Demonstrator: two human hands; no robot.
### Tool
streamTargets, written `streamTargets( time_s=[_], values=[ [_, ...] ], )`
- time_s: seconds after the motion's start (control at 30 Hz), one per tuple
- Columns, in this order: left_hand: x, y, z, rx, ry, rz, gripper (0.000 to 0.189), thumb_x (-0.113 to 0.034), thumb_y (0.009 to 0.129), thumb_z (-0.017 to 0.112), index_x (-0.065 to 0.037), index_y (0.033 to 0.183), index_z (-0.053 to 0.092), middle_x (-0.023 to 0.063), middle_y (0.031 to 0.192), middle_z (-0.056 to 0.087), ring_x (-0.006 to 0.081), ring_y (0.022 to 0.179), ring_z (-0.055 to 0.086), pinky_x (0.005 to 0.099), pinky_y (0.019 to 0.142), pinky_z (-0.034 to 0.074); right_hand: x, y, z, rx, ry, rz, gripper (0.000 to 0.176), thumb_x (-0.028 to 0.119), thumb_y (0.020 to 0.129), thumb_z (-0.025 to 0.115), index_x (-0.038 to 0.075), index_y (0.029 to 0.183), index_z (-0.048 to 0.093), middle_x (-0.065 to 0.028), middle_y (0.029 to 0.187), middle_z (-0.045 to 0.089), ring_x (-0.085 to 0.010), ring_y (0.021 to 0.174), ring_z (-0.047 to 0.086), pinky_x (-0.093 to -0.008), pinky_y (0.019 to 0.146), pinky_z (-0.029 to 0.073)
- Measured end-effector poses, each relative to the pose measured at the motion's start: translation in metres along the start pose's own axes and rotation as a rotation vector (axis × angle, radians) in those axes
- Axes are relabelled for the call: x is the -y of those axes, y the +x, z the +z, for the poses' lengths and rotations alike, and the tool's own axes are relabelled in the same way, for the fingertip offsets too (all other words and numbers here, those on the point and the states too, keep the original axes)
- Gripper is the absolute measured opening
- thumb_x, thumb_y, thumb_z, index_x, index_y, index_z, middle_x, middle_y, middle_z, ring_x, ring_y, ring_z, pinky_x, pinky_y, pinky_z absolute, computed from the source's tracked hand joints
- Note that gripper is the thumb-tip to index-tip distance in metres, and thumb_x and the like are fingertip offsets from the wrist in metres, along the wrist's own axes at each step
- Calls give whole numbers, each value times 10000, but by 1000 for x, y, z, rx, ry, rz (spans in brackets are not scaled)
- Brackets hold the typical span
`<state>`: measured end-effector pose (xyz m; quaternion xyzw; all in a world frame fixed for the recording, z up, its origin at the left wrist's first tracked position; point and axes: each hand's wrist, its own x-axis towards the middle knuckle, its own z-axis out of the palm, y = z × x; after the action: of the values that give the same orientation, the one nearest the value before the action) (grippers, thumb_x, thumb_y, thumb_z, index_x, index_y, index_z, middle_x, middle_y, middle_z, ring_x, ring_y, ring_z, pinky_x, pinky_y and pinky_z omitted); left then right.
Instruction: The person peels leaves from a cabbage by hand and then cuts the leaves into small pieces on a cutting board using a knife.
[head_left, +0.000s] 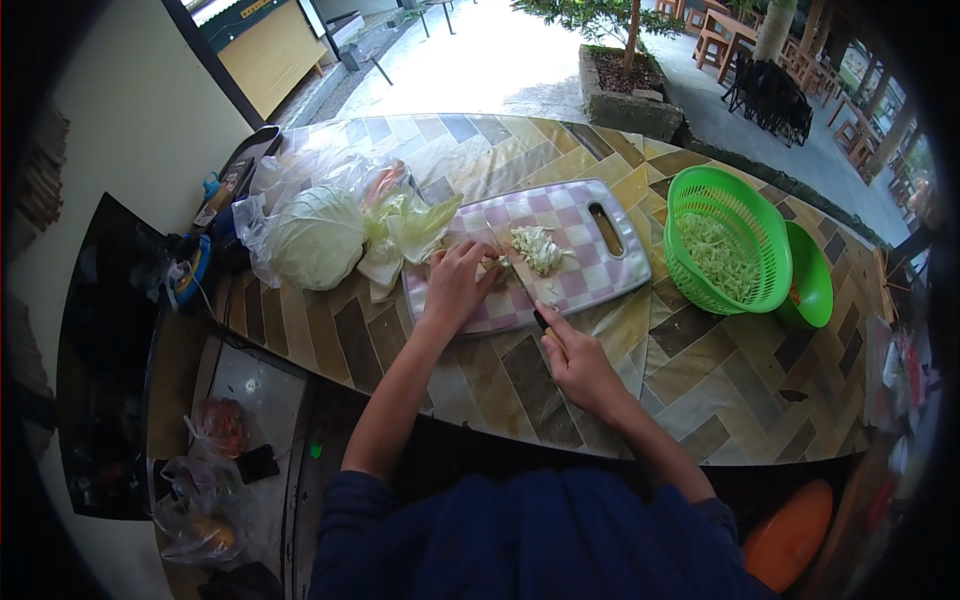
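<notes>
My left hand presses a piece of cabbage down on the pink checked cutting board. My right hand grips the dark handle of a knife whose blade lies against that piece. A small heap of shredded cabbage lies on the board just beyond the blade. Both hands are near the board's front left part.
A cabbage head with loose leaves in clear plastic lies left of the board. A green colander of shredded cabbage tilts in a green bowl at the right. The tiled counter ends close to my body. Bags sit on a lower shelf at left.
</notes>
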<state>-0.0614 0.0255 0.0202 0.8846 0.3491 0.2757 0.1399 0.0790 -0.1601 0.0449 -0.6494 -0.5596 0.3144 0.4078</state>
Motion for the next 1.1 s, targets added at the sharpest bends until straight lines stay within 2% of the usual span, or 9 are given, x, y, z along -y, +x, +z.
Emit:
streamTargets(
  time_s=[0.17,0.37,0.47,0.67,0.97,1.1],
  values=[
    [1,-4,5,-68,46,107,129,-189,826,676,-123,937,669,12,997,670,215,1002,614,421,954,369,4,1,-6,17,9,36,470,121,952,502,82,1415,425,-268,866,624,-449,821,604,-483,744,458],
    [-2,-9,7,-74,121,175,98,-147,815,655,-118,904,680,-7,1007,670,193,1021,610,415,966,363,8,3,-13,18,-23,-17,465,125,957,492,81,1414,426,-282,1000,634,-451,911,606,-461,796,476],
    [-3,-11,6,-83,121,181,116,-143,803,655,-116,913,683,-8,1006,675,190,1025,610,408,966,360,-2,3,-9,20,-69,-101,465,127,959,490,82,1417,423,-264,963,636,-442,887,607,-472,788,473],
    [-3,-13,6,-51,148,141,121,-148,799,656,-114,912,685,-2,990,686,191,1028,612,400,946,365,-10,5,-8,47,-233,-180,502,130,954,496,108,1445,395,-215,794,576,-398,756,597,-480,723,476],
    [0,-14,8,-72,129,131,112,-147,805,650,-117,907,685,1,979,693,189,1027,615,395,933,371,-6,11,-11,120,-416,-161,536,123,949,492,113,1469,361,-224,833,576,-397,694,604,-471,651,509],
    [-2,-13,7,-86,115,126,119,-145,801,653,-125,912,690,-4,972,695,184,1020,617,392,927,374,-10,21,-6,111,-393,-183,525,111,949,486,92,1461,372,-238,837,581,-405,721,612,-472,665,508]
  ],
)
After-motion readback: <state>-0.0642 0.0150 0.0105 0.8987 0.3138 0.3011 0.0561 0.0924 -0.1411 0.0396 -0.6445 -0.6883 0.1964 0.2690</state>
